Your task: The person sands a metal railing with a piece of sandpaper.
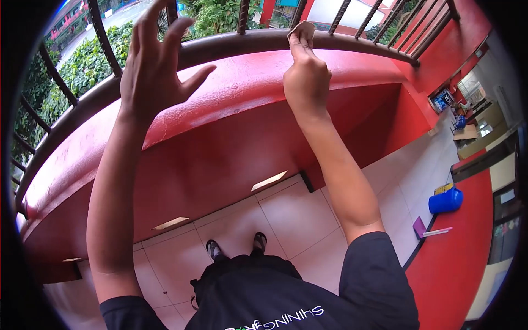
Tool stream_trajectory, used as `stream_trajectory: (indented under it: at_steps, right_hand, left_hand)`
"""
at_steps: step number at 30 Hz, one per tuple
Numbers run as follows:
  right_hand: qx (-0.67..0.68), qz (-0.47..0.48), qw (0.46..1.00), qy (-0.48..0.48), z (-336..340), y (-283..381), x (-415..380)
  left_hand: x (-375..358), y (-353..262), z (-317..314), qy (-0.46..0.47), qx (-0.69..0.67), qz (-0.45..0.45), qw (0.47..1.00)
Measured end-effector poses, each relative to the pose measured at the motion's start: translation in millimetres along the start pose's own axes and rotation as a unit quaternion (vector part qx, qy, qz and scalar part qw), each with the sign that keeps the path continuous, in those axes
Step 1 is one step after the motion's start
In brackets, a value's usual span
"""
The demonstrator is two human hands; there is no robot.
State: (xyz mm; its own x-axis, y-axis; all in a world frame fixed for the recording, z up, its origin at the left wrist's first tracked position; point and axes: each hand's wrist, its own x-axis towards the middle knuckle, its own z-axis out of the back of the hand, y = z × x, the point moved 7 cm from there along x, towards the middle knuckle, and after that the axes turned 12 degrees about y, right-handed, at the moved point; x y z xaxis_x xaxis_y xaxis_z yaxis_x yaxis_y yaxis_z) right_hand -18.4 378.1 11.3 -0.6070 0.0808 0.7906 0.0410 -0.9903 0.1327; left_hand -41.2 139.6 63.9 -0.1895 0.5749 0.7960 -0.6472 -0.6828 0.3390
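Nearest to the camera is the person's dark shirt (258, 297), and below it two feet in sandals (236, 246) stand on the pale tiled floor (297, 214). At the right edge of the floor, against a low red wall (456, 258), there is a blue bucket (445, 201), and near it a small purple thing and a white strip lie on the tiles; they are too small to tell more.

Further up, both arms reach to the red parapet (231, 104) with its dark metal railing (247, 41). The right hand (305, 80) is closed, with the thumb and fingers pinching a small beige piece (302, 32), perhaps sandpaper or a cloth, and it presses this piece against the top rail, just between two twisted bars. The piece looks thin, light and soft enough to bend around the round rail; I think it holds best by its lower edge, as the fingers take it now, because it can slip or fold easily. The left hand (157, 66) is wide open, fingers spread, holding nothing, and it hovers in front of the railing near the left bars, not touching them as far as I can see.

The upright bars stand close together, so they leave little room for the hand along the rail. Beyond the railing are green bushes (82, 66) and a road.
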Motion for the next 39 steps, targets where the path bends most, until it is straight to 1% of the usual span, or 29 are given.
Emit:
stream_trajectory:
  at_steps: [1, 2, 3, 4, 5, 6, 8, 10, 11, 12, 14, 15, 16, 18, 19, 20, 22, 24, 25, 28, 29, 30, 31, 32, 33, 34, 36, 38, 39]
  right_hand:
    - [0.029, -0.001, 0.999, 0.032, 2.3, -12.1, 1.2]
    - [0.068, 0.006, 0.998, 0.011, 6.7, -32.7, 5.4]
    - [0.056, -0.031, 0.998, -0.003, 5.3, -39.8, 8.2]
    - [0.044, -0.071, 0.996, -0.013, 4.9, -47.7, 5.4]
    - [0.043, -0.035, 0.998, 0.011, 7.4, -22.9, 1.0]
    - [0.043, 0.0, 0.998, 0.035, 7.8, 4.1, -3.4]
    - [0.038, 0.005, 0.999, 0.023, 9.5, 7.2, -3.0]
    - [0.078, -0.065, 0.994, 0.039, 14.4, -5.5, 2.8]
    - [0.036, -0.067, 0.997, 0.021, 3.1, 6.9, -4.8]
    - [0.021, -0.025, 0.999, 0.02, 0.9, 29.8, -11.6]
    - [-0.002, 0.02, 1.0, 0.008, 1.8, 62.2, -17.7]
    - [-0.021, 0.031, 0.999, 0.005, 2.6, 59.2, -13.0]
    - [-0.008, -0.006, 1.0, -0.001, 2.1, 45.8, -4.6]
    - [0.018, -0.016, 1.0, 0.011, 4.8, 35.2, 7.0]
    - [0.011, 0.015, 1.0, 0.004, -0.8, 47.3, 1.8]
    - [-0.024, 0.066, 0.997, 0.015, -2.6, 68.7, -4.0]
    - [-0.029, 0.063, 0.997, 0.037, 1.4, 74.5, -2.0]
    - [0.0, 0.001, 0.999, 0.048, 7.0, 43.1, 14.3]
    - [0.001, 0.008, 0.999, 0.041, 6.3, 43.1, 13.4]
    - [-0.061, 0.048, 0.996, 0.04, -4.2, 85.5, -5.8]
    - [-0.039, 0.036, 0.997, 0.057, -1.8, 82.1, -3.7]
    - [-0.027, 0.049, 0.998, 0.031, 2.8, 72.8, 0.8]
    - [0.001, 0.032, 0.999, 0.023, 5.5, 54.2, 12.4]
    - [0.029, 0.014, 0.999, 0.016, 13.8, 50.7, 20.8]
    - [-0.01, 0.012, 1.0, -0.007, 14.4, 61.1, 20.8]
    - [0.003, 0.015, 0.999, 0.035, 6.7, 73.3, 18.2]
    - [-0.01, 0.015, 0.999, 0.048, 6.8, 77.4, 26.3]
    - [-0.001, -0.043, 0.985, 0.165, 3.2, 34.5, 48.8]
    - [0.017, 0.002, 0.989, 0.145, 5.3, 37.2, 54.5]
  left_hand:
    - [-1.0, 4.2, 8.7, -0.079, -0.065, 0.004, 0.995]
    - [-1.1, 16.4, 5.9, -0.072, -0.079, 0.062, 0.992]
    - [2.7, 31.7, -5.2, -0.013, -0.137, 0.143, 0.98]
    - [2.6, 44.5, -18.1, 0.05, -0.197, 0.222, 0.954]
    - [8.1, 48.4, -24.8, 0.096, -0.163, 0.225, 0.956]
    - [14.0, 53.1, -38.1, 0.209, -0.156, 0.248, 0.933]
    - [20.2, 57.7, -45.1, 0.365, -0.242, 0.187, 0.879]
    - [7.9, 51.7, -58.7, 0.467, -0.133, 0.167, 0.858]
    - [10.2, 44.2, -49.7, 0.41, -0.092, 0.15, 0.895]
    - [8.6, 41.9, -53.8, 0.41, -0.091, 0.147, 0.896]
    - [7.8, 47.9, -54.4, 0.381, -0.142, 0.194, 0.893]
    - [5.5, 51.3, -57.4, 0.412, -0.141, 0.214, 0.874]
    - [4.9, 50.4, -57.4, 0.413, -0.14, 0.213, 0.874]
    - [6.7, 48.1, -48.2, 0.382, -0.097, 0.241, 0.887]
    - [5.4, 48.1, -49.7, 0.417, -0.08, 0.261, 0.867]
    - [6.8, 46.8, -44.6, 0.387, -0.079, 0.268, 0.879]
    - [5.8, 47.7, -43.2, 0.403, -0.066, 0.284, 0.868]
    - [4.3, 46.6, -41.7, 0.402, -0.078, 0.286, 0.867]
    - [4.5, 46.3, -40.8, 0.398, -0.085, 0.288, 0.867]
    - [6.6, 46.6, -38.2, 0.403, -0.083, 0.293, 0.863]
    - [5.5, 46.4, -39.2, 0.404, -0.085, 0.291, 0.863]
    - [5.2, 46.5, -38.5, 0.387, -0.087, 0.291, 0.871]
    - [4.7, 47.2, -37.0, 0.369, -0.088, 0.294, 0.877]
    - [3.3, 45.8, -36.2, 0.373, -0.09, 0.292, 0.876]
    - [3.8, 44.6, -34.6, 0.38, -0.096, 0.29, 0.873]
    - [6.2, 45.9, -34.2, 0.384, -0.101, 0.288, 0.871]
    - [6.8, 48.2, -37.0, 0.384, -0.104, 0.284, 0.873]
    - [6.4, 47.1, -32.5, 0.37, -0.11, 0.287, 0.877]
    - [6.2, 47.1, -31.7, 0.362, -0.11, 0.283, 0.881]
